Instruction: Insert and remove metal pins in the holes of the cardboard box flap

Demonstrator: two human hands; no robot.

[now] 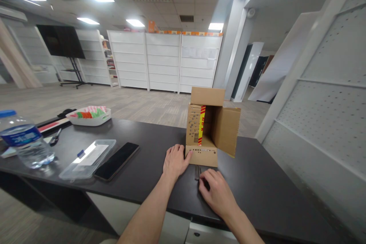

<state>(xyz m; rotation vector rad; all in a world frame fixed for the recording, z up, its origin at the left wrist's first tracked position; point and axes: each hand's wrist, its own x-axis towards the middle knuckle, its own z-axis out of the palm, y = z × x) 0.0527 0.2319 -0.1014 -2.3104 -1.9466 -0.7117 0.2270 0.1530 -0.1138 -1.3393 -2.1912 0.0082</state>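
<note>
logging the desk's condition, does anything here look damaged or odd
Yes, the cardboard box on the dark desk: its lower flap and left panel are peppered with small spots that look like punctures, which seems unusual for packaging. No spill is visible.

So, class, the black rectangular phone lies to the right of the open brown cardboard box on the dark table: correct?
Not quite: the black rectangular phone lies to the left of the open brown cardboard box on the dark table, as the head view shows.
</note>
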